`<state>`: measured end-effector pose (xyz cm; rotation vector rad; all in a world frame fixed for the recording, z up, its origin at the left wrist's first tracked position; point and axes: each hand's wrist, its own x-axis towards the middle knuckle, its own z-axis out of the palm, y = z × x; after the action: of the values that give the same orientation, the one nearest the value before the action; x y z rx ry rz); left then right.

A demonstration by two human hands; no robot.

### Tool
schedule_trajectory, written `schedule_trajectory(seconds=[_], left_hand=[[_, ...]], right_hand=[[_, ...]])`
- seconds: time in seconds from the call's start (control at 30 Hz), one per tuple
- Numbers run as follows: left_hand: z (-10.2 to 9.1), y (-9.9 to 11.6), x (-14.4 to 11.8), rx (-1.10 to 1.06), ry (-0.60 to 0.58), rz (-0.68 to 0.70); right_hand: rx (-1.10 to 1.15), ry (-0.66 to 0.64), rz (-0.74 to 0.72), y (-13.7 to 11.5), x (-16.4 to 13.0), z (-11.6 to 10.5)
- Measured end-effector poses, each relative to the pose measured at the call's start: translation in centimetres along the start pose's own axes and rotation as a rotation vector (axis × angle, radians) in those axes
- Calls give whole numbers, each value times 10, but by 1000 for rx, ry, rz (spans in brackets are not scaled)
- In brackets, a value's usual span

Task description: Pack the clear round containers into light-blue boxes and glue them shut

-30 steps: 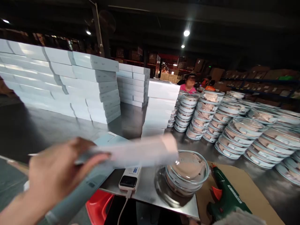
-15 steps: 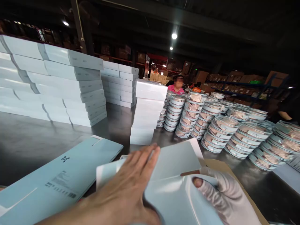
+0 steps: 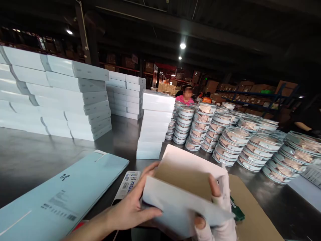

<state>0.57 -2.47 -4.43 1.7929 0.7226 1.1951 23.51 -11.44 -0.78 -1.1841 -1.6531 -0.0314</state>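
Both hands grip an open pale box [image 3: 185, 197] above the worktop's [image 3: 30, 157] near edge: left hand [image 3: 130, 209] closed around its left side, gloved right hand [image 3: 218, 214] pinching its right wall.

Dark warehouse, ceiling lamps [image 3: 183, 46] glowing above a steel table [image 3: 30, 157], shelves [image 3: 253, 97] of cartons behind it, a pillar [image 3: 84, 33] rising beyond its left end.

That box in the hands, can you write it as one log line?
left hand: bare, grips box side | right hand: gloved, grips other side | box: white carton, open, brown inside | behind: stacked lidded bowls
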Motion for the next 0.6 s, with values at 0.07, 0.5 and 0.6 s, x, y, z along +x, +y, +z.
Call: schedule_trajectory(seconds=[0.07, 0.5, 0.6], left_hand=[[4, 5, -2, -104, -11, 88], [-12, 25, -8, 136, -128, 58], [-29, 14, -1, 280, -106, 107]], right_hand=[[97, 48, 10, 2, -5, 11], [316, 244, 316, -19, -7, 27], [153, 137, 431, 23, -17, -16]])
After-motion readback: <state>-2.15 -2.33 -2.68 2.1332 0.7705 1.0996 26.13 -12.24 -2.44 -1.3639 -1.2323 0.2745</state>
